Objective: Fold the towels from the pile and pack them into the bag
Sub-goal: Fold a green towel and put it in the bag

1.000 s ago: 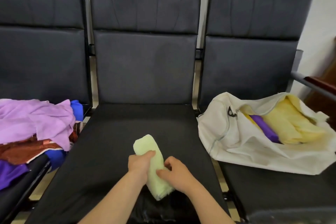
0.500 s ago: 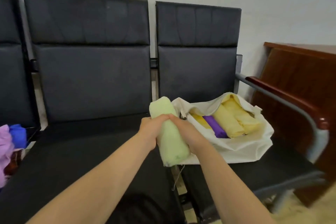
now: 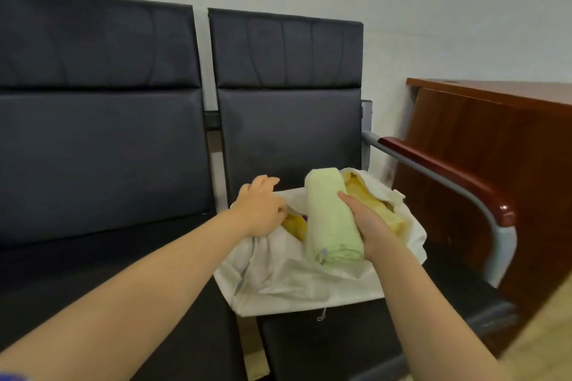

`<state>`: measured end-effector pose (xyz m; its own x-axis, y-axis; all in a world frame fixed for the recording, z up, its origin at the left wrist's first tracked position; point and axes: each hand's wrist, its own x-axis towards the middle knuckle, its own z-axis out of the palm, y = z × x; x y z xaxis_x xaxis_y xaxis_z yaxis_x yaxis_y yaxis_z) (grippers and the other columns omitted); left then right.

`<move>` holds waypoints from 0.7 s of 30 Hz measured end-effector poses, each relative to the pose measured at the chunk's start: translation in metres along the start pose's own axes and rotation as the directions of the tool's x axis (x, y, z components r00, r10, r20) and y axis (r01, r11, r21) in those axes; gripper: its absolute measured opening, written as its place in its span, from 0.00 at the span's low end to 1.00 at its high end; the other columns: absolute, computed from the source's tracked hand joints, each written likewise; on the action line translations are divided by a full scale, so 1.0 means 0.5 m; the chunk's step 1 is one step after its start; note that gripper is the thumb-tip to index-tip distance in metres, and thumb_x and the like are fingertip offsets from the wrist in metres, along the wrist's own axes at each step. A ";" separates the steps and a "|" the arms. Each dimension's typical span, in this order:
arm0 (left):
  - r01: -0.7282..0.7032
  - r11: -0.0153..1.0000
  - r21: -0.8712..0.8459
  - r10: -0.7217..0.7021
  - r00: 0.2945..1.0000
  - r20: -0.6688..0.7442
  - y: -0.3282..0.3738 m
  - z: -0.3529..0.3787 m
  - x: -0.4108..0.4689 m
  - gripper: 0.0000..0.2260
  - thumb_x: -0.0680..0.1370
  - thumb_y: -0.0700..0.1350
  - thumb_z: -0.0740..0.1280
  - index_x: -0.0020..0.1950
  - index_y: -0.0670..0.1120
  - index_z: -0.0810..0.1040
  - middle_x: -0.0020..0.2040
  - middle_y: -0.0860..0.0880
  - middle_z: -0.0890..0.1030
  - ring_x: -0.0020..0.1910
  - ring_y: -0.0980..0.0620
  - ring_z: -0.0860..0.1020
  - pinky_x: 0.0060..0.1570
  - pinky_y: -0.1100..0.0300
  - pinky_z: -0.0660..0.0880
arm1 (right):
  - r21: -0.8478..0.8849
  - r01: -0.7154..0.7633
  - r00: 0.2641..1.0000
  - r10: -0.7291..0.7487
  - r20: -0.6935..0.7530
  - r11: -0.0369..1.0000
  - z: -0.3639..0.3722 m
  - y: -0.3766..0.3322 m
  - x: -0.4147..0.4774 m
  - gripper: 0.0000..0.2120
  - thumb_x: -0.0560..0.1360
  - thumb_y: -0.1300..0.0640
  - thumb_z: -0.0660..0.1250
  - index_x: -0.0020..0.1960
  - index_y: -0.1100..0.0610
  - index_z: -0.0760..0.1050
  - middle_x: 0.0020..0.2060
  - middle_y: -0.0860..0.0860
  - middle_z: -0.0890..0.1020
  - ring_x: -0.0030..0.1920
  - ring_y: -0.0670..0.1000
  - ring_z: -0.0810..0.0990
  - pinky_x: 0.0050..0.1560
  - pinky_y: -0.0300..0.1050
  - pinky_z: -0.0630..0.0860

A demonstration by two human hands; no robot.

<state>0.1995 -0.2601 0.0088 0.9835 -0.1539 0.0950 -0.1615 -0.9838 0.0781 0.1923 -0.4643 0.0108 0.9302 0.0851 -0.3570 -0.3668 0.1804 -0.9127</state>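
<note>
A rolled light-green towel (image 3: pixel 331 219) is held over the white cloth bag (image 3: pixel 288 281), which lies on the right-hand black seat. My right hand (image 3: pixel 368 226) grips the roll from its right side. My left hand (image 3: pixel 263 210) grips the bag's left rim and holds the mouth apart. Yellow folded towels (image 3: pixel 371 201) show inside the bag on both sides of the green roll. The towel pile is out of view to the left.
Black padded chairs (image 3: pixel 102 148) stand in a row against a white wall. A metal armrest with a red-brown wooden cap (image 3: pixel 458 182) runs along the right of the bag. A dark wooden cabinet (image 3: pixel 501 170) stands just beyond it.
The green roll has travelled right from the middle seat to over the bag. My left hand let go of it and took the bag's rim. The view has swung right.
</note>
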 end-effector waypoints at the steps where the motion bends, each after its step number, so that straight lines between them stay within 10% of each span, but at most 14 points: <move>1: -0.018 0.993 0.113 0.010 0.997 0.074 -0.004 0.011 0.006 0.16 0.82 0.55 0.55 0.62 0.53 0.78 0.78 0.47 0.53 0.76 0.42 0.48 0.72 0.42 0.50 | -0.012 -0.019 1.000 0.019 0.020 1.000 -0.013 -0.002 0.005 0.17 0.74 0.46 0.70 0.53 0.56 0.72 0.48 0.58 0.80 0.48 0.59 0.79 0.45 0.53 0.77; 8: 0.279 0.910 0.307 -0.239 0.958 -0.160 0.018 0.027 0.012 0.16 0.80 0.56 0.57 0.59 0.49 0.77 0.57 0.48 0.72 0.56 0.48 0.71 0.55 0.52 0.65 | -0.222 -0.052 0.969 0.103 0.223 0.974 -0.063 -0.003 0.031 0.17 0.73 0.50 0.70 0.57 0.58 0.78 0.42 0.54 0.86 0.46 0.55 0.84 0.47 0.49 0.78; 16: 0.197 0.980 -0.007 -0.195 0.975 0.101 -0.007 -0.010 -0.020 0.32 0.71 0.58 0.69 0.72 0.54 0.60 0.66 0.47 0.60 0.60 0.47 0.69 0.59 0.49 0.70 | -0.361 0.047 0.974 0.038 0.225 0.932 -0.046 -0.022 0.015 0.07 0.79 0.52 0.62 0.43 0.51 0.72 0.31 0.45 0.81 0.29 0.41 0.78 0.26 0.34 0.74; 21: 0.172 0.985 0.019 -0.173 0.977 0.127 -0.009 -0.010 -0.029 0.36 0.70 0.61 0.70 0.73 0.53 0.59 0.69 0.48 0.58 0.63 0.47 0.68 0.61 0.48 0.70 | -0.348 0.019 0.973 0.062 0.220 0.937 0.019 -0.014 0.125 0.22 0.75 0.45 0.69 0.62 0.58 0.76 0.52 0.54 0.83 0.53 0.53 0.82 0.58 0.49 0.77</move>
<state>0.1854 -0.2531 0.0118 0.9988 0.0085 -0.0472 0.0120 -0.9972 0.0742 0.2527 -0.4510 -0.0030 0.8797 0.3100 -0.3605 -0.3216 -0.1705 -0.9314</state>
